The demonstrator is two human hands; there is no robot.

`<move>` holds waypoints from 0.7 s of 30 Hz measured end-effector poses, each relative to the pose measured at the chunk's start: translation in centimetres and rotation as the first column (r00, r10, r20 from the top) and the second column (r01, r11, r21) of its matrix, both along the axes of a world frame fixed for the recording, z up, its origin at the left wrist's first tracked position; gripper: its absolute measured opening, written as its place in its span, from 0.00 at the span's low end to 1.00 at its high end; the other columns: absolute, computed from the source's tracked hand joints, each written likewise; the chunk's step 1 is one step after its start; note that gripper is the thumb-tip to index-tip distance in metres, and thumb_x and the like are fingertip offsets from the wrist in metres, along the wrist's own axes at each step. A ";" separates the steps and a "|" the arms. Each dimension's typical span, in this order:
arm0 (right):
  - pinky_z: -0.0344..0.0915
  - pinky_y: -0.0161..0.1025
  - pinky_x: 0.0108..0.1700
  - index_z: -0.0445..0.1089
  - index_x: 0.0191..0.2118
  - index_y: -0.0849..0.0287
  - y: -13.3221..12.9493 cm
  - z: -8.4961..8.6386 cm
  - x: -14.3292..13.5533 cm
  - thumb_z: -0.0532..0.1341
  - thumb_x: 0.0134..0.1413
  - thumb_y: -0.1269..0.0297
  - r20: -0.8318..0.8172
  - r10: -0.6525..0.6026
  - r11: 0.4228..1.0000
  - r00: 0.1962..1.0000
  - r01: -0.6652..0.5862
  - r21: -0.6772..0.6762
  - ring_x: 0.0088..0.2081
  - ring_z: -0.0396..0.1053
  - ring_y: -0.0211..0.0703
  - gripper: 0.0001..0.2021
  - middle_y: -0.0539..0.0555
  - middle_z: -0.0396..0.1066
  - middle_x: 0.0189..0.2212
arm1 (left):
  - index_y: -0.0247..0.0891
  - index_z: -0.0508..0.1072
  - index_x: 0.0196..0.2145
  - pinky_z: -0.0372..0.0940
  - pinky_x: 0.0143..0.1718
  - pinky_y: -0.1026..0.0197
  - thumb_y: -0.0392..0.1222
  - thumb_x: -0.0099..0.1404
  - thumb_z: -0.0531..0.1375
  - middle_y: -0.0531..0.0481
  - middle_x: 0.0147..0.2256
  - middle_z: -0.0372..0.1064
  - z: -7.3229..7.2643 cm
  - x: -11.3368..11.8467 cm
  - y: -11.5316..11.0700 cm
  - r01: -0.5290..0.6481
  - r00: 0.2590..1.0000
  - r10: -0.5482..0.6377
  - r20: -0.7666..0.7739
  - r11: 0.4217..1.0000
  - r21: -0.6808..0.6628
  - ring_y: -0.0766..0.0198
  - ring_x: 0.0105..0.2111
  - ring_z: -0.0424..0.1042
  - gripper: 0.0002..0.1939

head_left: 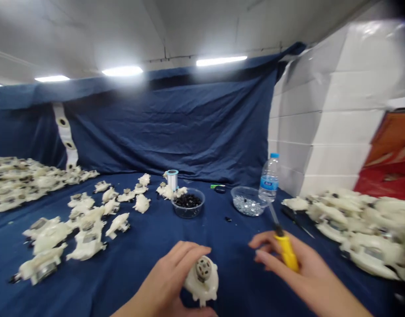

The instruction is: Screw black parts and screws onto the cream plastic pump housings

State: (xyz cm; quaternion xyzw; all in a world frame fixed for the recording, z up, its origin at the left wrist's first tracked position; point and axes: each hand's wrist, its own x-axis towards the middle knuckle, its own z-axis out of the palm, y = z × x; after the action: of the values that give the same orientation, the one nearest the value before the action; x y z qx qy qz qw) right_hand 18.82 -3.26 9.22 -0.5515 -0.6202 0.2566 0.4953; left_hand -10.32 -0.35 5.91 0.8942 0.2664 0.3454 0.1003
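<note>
My left hand (171,279) is wrapped round the left side of a cream plastic housing (207,281), near the front of the blue cloth. A round metal motor end (203,268) with slots faces up from it. In my right hand (301,264), to the right and apart from the housing, lies a screwdriver with a yellow handle (287,253). Its shaft points up and away, and my thumb and forefinger reach past the handle with a gap between them. The shaft is blurred, and part of the housing is hidden by my left fingers.
Several similar housings (90,237) lie at left, with larger heaps at far left and right (370,246). Beyond my hands stand a tub of black parts (188,211), a tub of screws (248,213), a water bottle (269,178) and a wire spool (172,180).
</note>
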 end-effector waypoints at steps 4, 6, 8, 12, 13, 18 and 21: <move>0.72 0.41 0.33 0.70 0.36 0.56 2.3 -0.9 -2.1 0.63 0.53 0.52 -0.042 0.048 0.998 0.998 -0.050 -0.042 0.33 0.76 0.48 0.13 0.54 0.74 0.31 | 0.38 0.67 0.58 0.75 0.47 0.46 0.46 0.40 0.78 0.36 0.48 0.76 -1.7 3.9 1.7 0.067 0.995 -0.071 -0.069 0.996 -0.054 0.41 0.45 0.77 0.48; 0.71 0.41 0.31 0.67 0.34 0.57 3.1 -2.1 -2.1 0.62 0.54 0.53 -0.069 0.033 0.998 0.997 -0.036 -0.043 0.31 0.75 0.46 0.12 0.53 0.72 0.30 | 0.37 0.66 0.59 0.74 0.48 0.44 0.44 0.40 0.77 0.35 0.51 0.75 -1.1 3.8 2.3 0.050 0.995 -0.054 -0.078 0.997 -0.058 0.40 0.47 0.77 0.49; 0.70 0.41 0.31 0.64 0.33 0.56 3.5 -3.3 -1.7 0.62 0.55 0.54 -0.094 0.016 0.999 0.995 -0.020 -0.041 0.30 0.73 0.44 0.12 0.52 0.71 0.30 | 0.40 0.66 0.60 0.68 0.57 0.42 0.50 0.55 0.71 0.36 0.58 0.68 0.7 3.2 3.6 -0.043 0.998 0.040 -0.056 0.998 -0.053 0.41 0.57 0.70 0.38; 0.69 0.40 0.32 0.63 0.34 0.57 3.6 -4.4 -0.9 0.61 0.58 0.57 -0.133 0.013 0.999 0.991 -0.018 -0.038 0.30 0.72 0.41 0.10 0.49 0.68 0.31 | 0.40 0.73 0.49 0.65 0.58 0.49 0.41 0.76 0.52 0.44 0.50 0.74 4.9 3.4 10.4 -0.202 0.975 0.196 -0.104 0.978 -0.049 0.57 0.52 0.73 0.11; 0.69 0.40 0.33 0.63 0.34 0.58 3.6 -4.4 -0.9 0.61 0.59 0.58 -0.135 0.013 0.999 0.991 -0.018 -0.035 0.30 0.71 0.39 0.10 0.48 0.67 0.31 | 0.36 0.73 0.48 0.66 0.56 0.45 0.40 0.75 0.55 0.44 0.49 0.74 5.4 3.9 12.6 -0.238 0.963 0.229 -0.145 0.970 -0.050 0.55 0.51 0.73 0.10; 0.65 0.37 0.33 0.63 0.31 0.60 2.6 -3.7 -0.8 0.63 0.60 0.66 -0.105 0.014 0.999 0.994 -0.017 -0.029 0.26 0.66 0.34 0.09 0.45 0.64 0.28 | 0.34 0.73 0.48 0.72 0.46 0.48 0.43 0.71 0.62 0.44 0.47 0.73 4.4 6.1 20.6 -0.406 0.854 0.348 -0.387 0.911 -0.076 0.56 0.44 0.75 0.12; 0.65 0.36 0.33 0.64 0.31 0.60 2.0 -3.5 -0.9 0.63 0.61 0.67 -0.092 -0.003 1.000 0.996 0.000 -0.028 0.26 0.65 0.34 0.09 0.44 0.63 0.26 | 0.34 0.74 0.43 0.73 0.42 0.52 0.44 0.71 0.62 0.47 0.41 0.74 3.5 6.2 21.9 -0.401 0.828 0.317 -0.463 0.912 -0.092 0.58 0.39 0.76 0.10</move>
State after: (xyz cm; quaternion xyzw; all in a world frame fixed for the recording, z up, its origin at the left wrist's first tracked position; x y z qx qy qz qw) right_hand 17.95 -1.23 5.75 -0.5463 -0.5928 0.2899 0.5159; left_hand -4.12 21.60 9.43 0.8689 0.4767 0.1217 0.0533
